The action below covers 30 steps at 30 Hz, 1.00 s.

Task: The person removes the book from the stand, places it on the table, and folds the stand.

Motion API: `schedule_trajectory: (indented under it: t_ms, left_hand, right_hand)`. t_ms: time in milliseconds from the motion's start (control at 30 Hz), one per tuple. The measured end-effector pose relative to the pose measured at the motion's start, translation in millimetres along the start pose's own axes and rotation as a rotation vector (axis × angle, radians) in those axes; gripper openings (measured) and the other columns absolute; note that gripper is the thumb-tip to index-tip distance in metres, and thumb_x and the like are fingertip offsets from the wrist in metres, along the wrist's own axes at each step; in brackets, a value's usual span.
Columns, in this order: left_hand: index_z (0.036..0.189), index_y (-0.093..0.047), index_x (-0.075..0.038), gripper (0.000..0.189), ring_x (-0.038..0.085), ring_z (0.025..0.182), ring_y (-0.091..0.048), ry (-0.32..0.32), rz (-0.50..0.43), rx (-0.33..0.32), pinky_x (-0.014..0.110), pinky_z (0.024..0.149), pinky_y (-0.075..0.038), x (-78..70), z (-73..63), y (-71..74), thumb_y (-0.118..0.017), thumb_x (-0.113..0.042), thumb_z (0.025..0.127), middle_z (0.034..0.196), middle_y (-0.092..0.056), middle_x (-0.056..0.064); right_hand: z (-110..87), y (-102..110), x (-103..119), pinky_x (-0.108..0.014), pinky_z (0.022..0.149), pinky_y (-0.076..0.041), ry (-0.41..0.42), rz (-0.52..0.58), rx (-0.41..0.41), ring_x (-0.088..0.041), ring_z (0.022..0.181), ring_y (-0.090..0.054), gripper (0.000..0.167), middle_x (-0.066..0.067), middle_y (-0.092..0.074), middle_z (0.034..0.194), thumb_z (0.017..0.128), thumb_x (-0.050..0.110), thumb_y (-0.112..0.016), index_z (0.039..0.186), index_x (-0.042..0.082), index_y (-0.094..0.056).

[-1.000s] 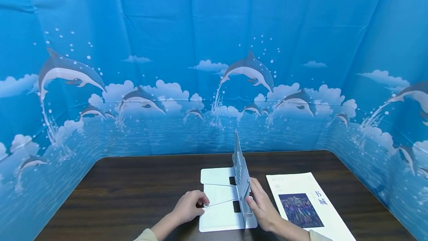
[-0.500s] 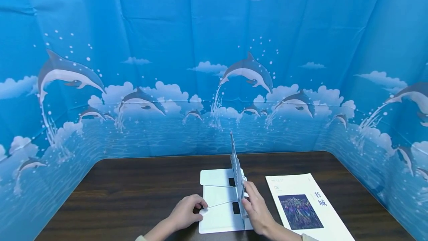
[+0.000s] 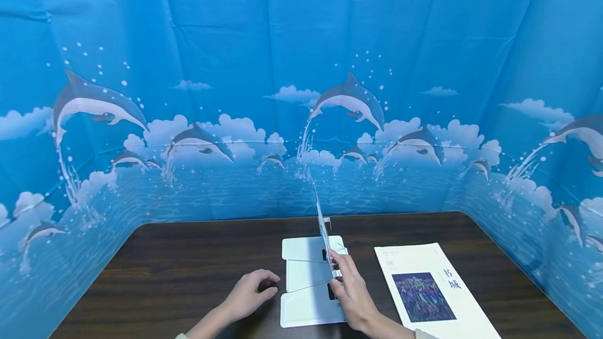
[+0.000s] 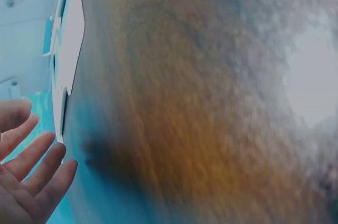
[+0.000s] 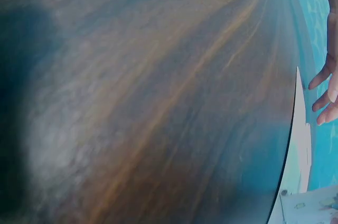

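Observation:
A white metal book stand (image 3: 301, 305) lies with its flat base on the table, and its upright panel (image 3: 323, 224) leans left over it. Thumb and fingers of my right hand (image 3: 350, 292) hold the panel near its lower edge, on the right side. Left of the base, and apart from it, my left hand (image 3: 249, 292) hovers with relaxed fingers and nothing in them. The left wrist view shows that hand (image 4: 34, 176) with fingers spread beside the base's edge (image 4: 73, 34). In the right wrist view the panel (image 5: 309, 205) shows at the lower right; my right hand is mostly hidden there.
A white book (image 3: 459, 297) with a dark picture on its cover lies flat to the right of the stand. The dark wood table (image 3: 188, 255) has a blue dolphin-print curtain (image 3: 235, 67) around its back and sides.
The upright panel has swung from leaning slightly right to leaning left, moved by my right hand. My left hand has let go of the base's left edge and drawn back to the left.

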<state>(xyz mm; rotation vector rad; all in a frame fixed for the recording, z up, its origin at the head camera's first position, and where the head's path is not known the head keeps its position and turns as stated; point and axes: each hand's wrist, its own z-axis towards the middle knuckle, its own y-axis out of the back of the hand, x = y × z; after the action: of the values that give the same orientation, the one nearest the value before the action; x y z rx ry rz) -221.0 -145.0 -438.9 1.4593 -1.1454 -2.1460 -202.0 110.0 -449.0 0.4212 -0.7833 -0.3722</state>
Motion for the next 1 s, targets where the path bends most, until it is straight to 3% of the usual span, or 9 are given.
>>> schedule_trajectory:
  t_ms: [167,267,467,733,1000]
  left_hand:
    - [0.104,-0.062,-0.003,0.023,0.027,0.093,-0.057,0.011,-0.031,-0.071,0.037,0.069,-0.051,0.9,-0.2,4.4,-0.061,-0.016,0.086,0.107,-0.06,0.012]
    - [0.108,-0.061,-0.004,0.027,0.031,0.1,-0.055,0.024,-0.079,-0.119,0.04,0.07,-0.051,-1.8,-0.2,9.6,-0.061,-0.02,0.087,0.116,-0.056,0.017]
    - [0.113,-0.059,-0.009,0.032,0.03,0.105,-0.053,0.017,-0.162,-0.184,0.046,0.076,-0.05,-16.1,-2.6,23.6,-0.061,-0.025,0.086,0.119,-0.056,0.013]
    - [0.117,-0.057,-0.008,0.037,0.031,0.107,-0.053,-0.004,-0.222,-0.182,0.047,0.081,-0.048,-29.3,-6.9,30.9,-0.063,-0.025,0.085,0.119,-0.056,0.013]
    - [0.123,-0.053,-0.009,0.052,0.03,0.111,-0.051,-0.034,-0.237,-0.196,0.036,0.081,-0.05,-35.6,-14.1,34.6,-0.07,-0.028,0.078,0.123,-0.054,0.012]
  right_hand:
    - [2.0,-2.5,1.1,-0.027,0.067,-0.049,0.03,-0.063,0.011,-0.012,0.091,-0.052,0.046,0.0,-0.049,0.111,0.091,0.032,-0.044,0.131,0.01,-0.043]
    - [4.5,-3.6,3.2,-0.027,0.068,-0.048,0.004,-0.106,0.041,-0.011,0.09,-0.051,0.048,0.0,-0.049,0.112,0.09,0.037,-0.045,0.13,0.011,-0.044]
    - [7.0,-8.6,9.6,-0.025,0.068,-0.043,-0.026,-0.173,0.085,-0.01,0.089,-0.048,0.054,-0.001,-0.049,0.11,0.088,0.042,-0.047,0.13,0.01,-0.044]
    - [8.6,-18.8,19.6,-0.026,0.069,-0.041,-0.072,-0.302,0.154,-0.012,0.093,-0.044,0.055,0.001,-0.047,0.112,0.086,0.042,-0.051,0.131,0.012,-0.044]
    - [11.8,-26.7,24.1,-0.029,0.069,-0.042,-0.104,-0.357,0.203,-0.015,0.094,-0.043,0.059,-0.002,-0.046,0.114,0.087,0.049,-0.047,0.131,0.011,-0.043]
